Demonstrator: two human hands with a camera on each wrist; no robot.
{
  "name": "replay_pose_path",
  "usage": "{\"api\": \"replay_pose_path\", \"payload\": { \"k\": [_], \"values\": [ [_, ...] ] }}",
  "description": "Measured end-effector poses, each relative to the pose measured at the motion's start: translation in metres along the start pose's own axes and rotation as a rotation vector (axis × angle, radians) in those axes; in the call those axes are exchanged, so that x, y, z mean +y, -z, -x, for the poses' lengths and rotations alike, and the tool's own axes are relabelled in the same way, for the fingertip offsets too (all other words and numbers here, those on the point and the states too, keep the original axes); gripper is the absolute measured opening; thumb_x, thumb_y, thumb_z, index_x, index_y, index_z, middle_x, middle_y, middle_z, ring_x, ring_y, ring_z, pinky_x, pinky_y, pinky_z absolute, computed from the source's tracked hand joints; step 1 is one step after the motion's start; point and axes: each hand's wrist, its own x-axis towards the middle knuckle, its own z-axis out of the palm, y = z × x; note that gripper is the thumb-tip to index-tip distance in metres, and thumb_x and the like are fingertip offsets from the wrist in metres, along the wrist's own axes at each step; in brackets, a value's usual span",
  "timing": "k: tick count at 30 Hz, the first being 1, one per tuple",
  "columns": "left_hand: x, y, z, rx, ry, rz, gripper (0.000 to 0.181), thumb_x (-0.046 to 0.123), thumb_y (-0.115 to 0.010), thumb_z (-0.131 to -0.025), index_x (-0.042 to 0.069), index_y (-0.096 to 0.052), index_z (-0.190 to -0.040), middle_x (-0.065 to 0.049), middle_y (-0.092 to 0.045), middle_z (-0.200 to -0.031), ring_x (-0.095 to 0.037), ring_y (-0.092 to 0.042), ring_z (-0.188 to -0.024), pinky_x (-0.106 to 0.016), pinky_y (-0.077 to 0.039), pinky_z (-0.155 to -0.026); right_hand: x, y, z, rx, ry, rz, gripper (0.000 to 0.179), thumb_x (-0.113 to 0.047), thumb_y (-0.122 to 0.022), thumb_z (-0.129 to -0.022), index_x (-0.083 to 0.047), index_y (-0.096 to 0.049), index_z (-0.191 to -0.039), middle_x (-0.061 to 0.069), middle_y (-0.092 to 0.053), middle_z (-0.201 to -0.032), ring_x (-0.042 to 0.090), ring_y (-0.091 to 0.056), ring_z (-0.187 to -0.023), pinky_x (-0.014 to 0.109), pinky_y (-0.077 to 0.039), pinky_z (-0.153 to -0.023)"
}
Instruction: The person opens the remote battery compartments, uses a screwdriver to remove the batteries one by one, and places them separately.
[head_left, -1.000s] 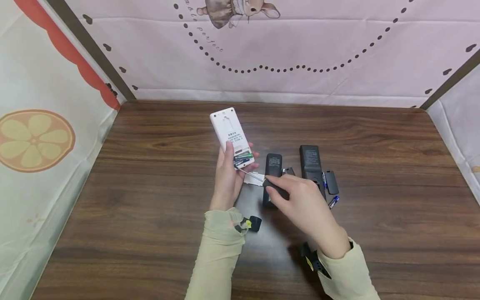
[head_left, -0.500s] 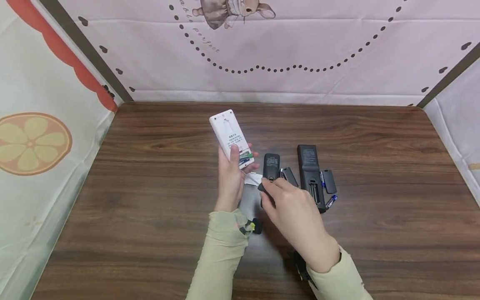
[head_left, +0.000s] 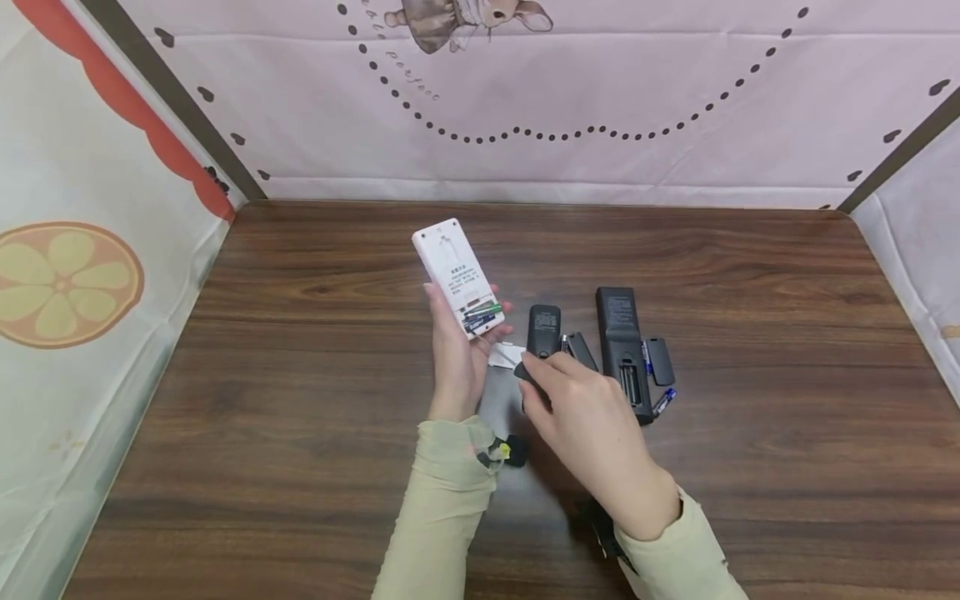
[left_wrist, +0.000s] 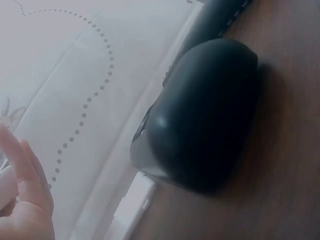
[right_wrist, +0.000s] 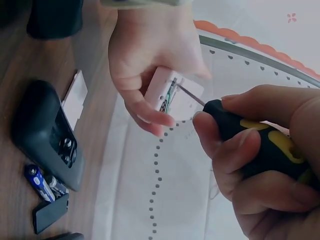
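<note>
In the head view my left hand (head_left: 453, 371) grips a white remote control (head_left: 450, 260), its back facing up and its thumb along the left edge. The battery compartment at the near end lies uncovered, with a green battery (head_left: 486, 309) and a dark blue battery (head_left: 480, 322) inside. My right hand (head_left: 600, 437) holds a screwdriver (right_wrist: 231, 120) by its black and yellow handle. Its thin metal shaft reaches the compartment's near end in the right wrist view; whether the tip touches a battery is too small to tell.
On the wooden table (head_left: 315, 375) lie a white battery cover (head_left: 502, 354), a small black remote (head_left: 543, 323) partly behind my right hand, and a larger black remote (head_left: 618, 321) with an open compartment. Black covers (head_left: 661, 362) and loose blue batteries (head_left: 665, 402) lie beside them.
My left thumb has shifted off the compartment to the remote's left edge, uncovering the batteries. The remote has moved slightly left. Over the second, my right hand has moved a little left and nearer.
</note>
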Motion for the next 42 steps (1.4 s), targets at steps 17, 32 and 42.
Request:
{"api": "replay_pose_path", "payload": {
  "k": [17, 32, 42],
  "values": [
    [-0.013, 0.000, 0.000, 0.002, -0.098, -0.117, 0.050, 0.050, -0.038, -0.089, 0.024, -0.030, -0.132, -0.028, -0.041, -0.118, -0.031, -0.057, -0.089, -0.034, -0.053, -0.059, -0.004, -0.008, 0.001, -0.007, 0.014, 0.058, 0.026, -0.018, -0.063, -0.081, -0.008, -0.067, -0.104, 0.001, -0.062, -0.082, 0.008, -0.055, -0.057, 0.022, -0.044, -0.045],
    [-0.009, -0.002, 0.002, 0.095, -0.035, -0.086, 0.055, 0.054, -0.043, -0.085, 0.032, -0.028, -0.134, -0.023, -0.040, -0.122, -0.030, -0.056, -0.094, -0.030, -0.052, -0.063, -0.007, -0.010, 0.004, 0.062, 0.013, 0.084, 0.024, -0.017, -0.062, -0.080, -0.008, -0.068, -0.102, 0.003, -0.061, -0.081, 0.010, -0.055, -0.053, 0.023, -0.043, -0.042],
    [-0.010, 0.000, 0.001, 0.095, -0.023, -0.025, 0.059, 0.058, -0.042, -0.083, 0.027, -0.031, -0.133, -0.023, -0.040, -0.123, -0.027, -0.058, -0.092, -0.028, -0.052, -0.062, -0.007, -0.016, 0.006, 0.105, 0.017, 0.086, 0.025, -0.018, -0.062, -0.081, -0.006, -0.067, -0.102, 0.002, -0.061, -0.080, 0.010, -0.056, -0.055, 0.025, -0.044, -0.042]
  ]
}}
